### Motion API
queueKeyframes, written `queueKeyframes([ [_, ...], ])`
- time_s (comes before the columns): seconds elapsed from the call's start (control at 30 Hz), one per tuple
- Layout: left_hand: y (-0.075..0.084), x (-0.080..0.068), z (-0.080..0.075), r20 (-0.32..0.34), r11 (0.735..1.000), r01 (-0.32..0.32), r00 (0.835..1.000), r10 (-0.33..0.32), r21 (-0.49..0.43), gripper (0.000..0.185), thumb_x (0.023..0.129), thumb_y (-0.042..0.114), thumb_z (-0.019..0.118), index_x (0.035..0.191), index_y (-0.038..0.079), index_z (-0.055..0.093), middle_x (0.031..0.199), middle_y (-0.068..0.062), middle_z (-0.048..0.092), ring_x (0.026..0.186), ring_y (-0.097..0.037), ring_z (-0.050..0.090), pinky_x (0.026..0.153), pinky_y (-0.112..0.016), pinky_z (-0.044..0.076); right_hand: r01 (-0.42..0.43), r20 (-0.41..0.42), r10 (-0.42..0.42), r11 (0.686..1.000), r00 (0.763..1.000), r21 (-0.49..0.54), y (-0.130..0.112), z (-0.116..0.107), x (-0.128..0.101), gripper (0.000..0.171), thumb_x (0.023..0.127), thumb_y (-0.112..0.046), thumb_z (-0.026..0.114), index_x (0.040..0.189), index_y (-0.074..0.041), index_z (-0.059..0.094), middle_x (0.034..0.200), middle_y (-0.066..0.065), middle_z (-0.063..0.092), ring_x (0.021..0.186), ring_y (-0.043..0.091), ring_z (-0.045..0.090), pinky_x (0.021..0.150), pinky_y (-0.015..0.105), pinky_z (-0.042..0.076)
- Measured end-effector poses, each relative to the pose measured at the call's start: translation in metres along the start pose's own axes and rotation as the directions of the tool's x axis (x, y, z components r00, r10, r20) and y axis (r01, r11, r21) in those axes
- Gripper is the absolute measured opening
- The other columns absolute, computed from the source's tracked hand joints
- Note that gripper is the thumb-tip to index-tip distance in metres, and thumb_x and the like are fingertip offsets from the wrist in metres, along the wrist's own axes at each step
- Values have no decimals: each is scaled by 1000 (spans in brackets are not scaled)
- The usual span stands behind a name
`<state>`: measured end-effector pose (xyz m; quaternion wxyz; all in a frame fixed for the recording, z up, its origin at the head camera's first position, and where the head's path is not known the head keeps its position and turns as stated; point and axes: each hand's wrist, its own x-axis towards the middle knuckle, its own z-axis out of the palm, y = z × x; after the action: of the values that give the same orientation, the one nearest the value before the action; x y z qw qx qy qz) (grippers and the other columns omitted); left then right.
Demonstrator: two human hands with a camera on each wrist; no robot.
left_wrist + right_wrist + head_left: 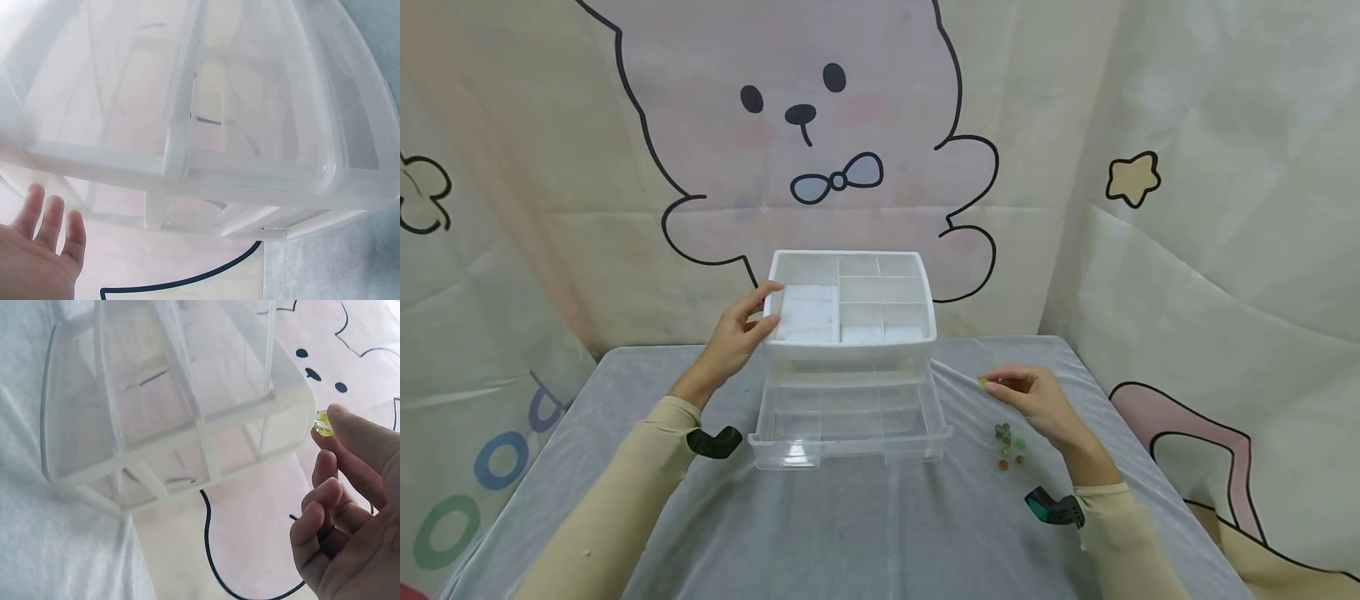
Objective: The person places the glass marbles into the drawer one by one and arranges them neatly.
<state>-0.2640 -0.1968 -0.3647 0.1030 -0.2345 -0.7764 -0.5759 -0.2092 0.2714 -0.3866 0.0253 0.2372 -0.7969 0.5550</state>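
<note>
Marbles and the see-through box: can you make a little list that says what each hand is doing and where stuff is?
Left hand: rests on the left edge of the white divided tray.
Right hand: pinches a yellow-green marble at its fingertips.
Drawer: clear, pulled open under the tray, looks empty.
Loose marbles: small cluster on the grey tablecloth, beside the right hand.
Backdrop: cartoon bunny cloth.

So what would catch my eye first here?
Probably the white compartment organizer at the table's back, its clear drawer pulled open, the left hand touching its top corner. Then the right hand, pinching a yellow-green bead above a small cluster of coloured beads.
</note>
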Motion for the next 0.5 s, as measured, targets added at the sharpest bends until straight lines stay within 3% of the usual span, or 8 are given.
queueKeyframes([
  [0.13,0,-1,0,6,1000,6,1000,-6,4,50,105,9,50,153,5,39,161,-19,32,139,-41,42,90,-12,43,50,17,-51,998,999,34,-9,6,3,19,96,0,64,107,-7,77,107,-12,73,90,4,67,76,19,53],
  [0.27,1,-2,0,11,1000,8,1000,-8,15,50,105,10,50,154,5,39,162,-19,31,139,-41,42,90,-12,43,98,50,-102,992,994,75,-19,14,6,22,96,3,62,108,-9,77,108,-10,73,92,4,66,78,19,53],
  [0.4,1,-2,0,3,1000,4,1000,-4,17,50,105,9,50,153,4,39,161,-20,32,138,-41,43,89,-12,44,131,80,-138,988,987,87,-28,24,11,20,97,3,62,108,-5,76,108,-10,73,91,4,66,78,20,53],
  [0.5,2,-1,0,1,1000,0,1000,0,18,50,105,9,50,153,5,40,160,-20,33,138,-41,43,89,-13,44,147,94,-155,985,983,86,-33,30,15,17,96,3,62,108,5,73,106,-11,72,87,4,64,75,21,53],
])
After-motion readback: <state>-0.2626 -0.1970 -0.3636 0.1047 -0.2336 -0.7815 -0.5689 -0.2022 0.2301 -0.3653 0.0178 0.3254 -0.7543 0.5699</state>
